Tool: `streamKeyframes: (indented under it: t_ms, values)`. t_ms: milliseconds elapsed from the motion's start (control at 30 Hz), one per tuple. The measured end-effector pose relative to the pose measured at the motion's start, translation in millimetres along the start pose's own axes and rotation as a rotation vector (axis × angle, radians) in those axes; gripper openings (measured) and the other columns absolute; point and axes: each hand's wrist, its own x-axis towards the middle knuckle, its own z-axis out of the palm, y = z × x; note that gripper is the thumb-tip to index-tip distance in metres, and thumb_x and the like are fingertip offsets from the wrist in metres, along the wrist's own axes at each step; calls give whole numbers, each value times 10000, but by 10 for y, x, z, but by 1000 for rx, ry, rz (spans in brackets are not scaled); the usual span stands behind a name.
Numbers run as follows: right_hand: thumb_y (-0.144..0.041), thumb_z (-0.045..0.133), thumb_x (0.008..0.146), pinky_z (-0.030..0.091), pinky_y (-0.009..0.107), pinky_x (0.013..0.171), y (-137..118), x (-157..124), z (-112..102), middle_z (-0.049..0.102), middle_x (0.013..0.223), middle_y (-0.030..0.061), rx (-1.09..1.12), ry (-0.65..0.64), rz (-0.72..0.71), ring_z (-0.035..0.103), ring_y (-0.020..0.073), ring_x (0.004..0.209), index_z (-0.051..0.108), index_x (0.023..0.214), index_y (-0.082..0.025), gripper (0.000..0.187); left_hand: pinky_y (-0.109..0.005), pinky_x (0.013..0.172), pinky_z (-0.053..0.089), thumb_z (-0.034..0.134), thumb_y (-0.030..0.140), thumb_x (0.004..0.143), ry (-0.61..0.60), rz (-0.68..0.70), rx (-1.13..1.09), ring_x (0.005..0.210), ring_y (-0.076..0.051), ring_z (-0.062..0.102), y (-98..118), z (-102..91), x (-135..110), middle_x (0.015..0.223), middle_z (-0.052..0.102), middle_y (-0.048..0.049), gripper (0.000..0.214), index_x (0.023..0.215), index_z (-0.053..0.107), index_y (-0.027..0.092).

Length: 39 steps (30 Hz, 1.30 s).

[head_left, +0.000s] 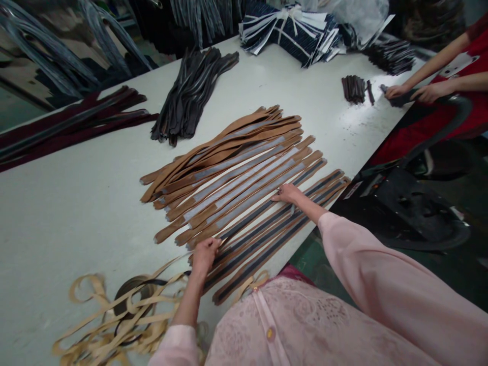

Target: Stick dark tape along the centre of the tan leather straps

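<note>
My left hand (205,252) rests at the near end of a long brown strip with a dark middle band (263,239), fingers curled on its end. My right hand (286,193) presses on a strip farther along, fingers bent and pinching its edge. These strips lie in a row near the table's front edge. Beside them is a fanned pile of brown strips with grey bands (232,170).
Tangled tan peeled backing tape and a dark tape roll (125,310) lie at front left. Dark strip piles (192,91) and maroon strips (68,127) lie farther back, with tied striped bundles (293,30). Another person's hands (415,93) work at the right edge of the white table (76,203).
</note>
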Motion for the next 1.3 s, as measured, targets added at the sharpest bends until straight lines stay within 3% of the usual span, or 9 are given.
streamKeyframes:
  t_ms: [167,300,533,700,833,967,1067,1167,1300]
  values:
    - [-694,523,580,442,288,680,-34,-44,-4,633,941,133,-21,10,24,587,239,867,620,900,-158,632,-222,448,278,500,488,644,101,-115,7,426,-101,371,-527,-252,-122,406,406,57,329,539,527,177]
    - [-683,539,578,443,304,701,-45,-58,25,624,963,144,-42,21,45,580,251,892,609,935,-158,639,-230,441,267,507,473,634,135,-185,28,411,-106,361,-740,-344,-227,388,401,52,310,536,535,181]
    - [-667,543,593,439,310,720,-72,-70,52,615,973,152,-61,43,68,574,254,912,597,953,-152,631,-244,476,299,497,466,640,194,-244,81,440,-129,428,-745,-320,-265,417,468,36,289,566,565,195]
    - [-613,515,669,428,313,729,-159,-255,9,618,958,152,-112,113,85,574,253,913,586,959,-151,550,-256,503,296,493,443,652,258,-240,157,491,-154,473,-661,-285,-298,451,505,22,254,560,561,217]
    - [-451,438,792,409,310,754,-620,-577,129,634,918,128,-140,242,-80,577,230,902,569,990,-169,369,-261,511,294,464,451,676,294,-202,186,527,-171,489,-652,-244,-331,496,534,3,262,583,558,224]
    - [-395,444,790,408,255,712,-1419,-864,468,655,872,69,-35,63,-408,588,193,862,610,897,-213,269,-264,510,301,443,460,696,307,-157,188,543,-182,500,-681,-222,-352,526,558,-13,281,615,569,222]
    - [-384,469,768,406,238,706,-1849,-941,691,659,885,50,2,-21,-442,586,182,870,629,885,-226,254,-253,536,326,450,454,703,293,-83,171,580,-171,518,-754,-290,-386,576,587,-12,280,659,589,216]
    - [-385,487,749,405,232,702,-1979,-919,780,662,879,43,2,-25,-396,586,176,862,642,871,-229,252,-235,577,353,446,444,715,277,-3,150,629,-155,532,-912,-485,-462,639,609,-2,278,708,600,213]
    - [-402,506,725,408,222,666,-1955,-869,782,664,817,34,17,-30,-380,593,168,803,650,835,-224,254,-235,626,370,440,440,719,287,41,138,678,-161,534,-1230,-876,-631,680,611,-6,287,715,596,199]
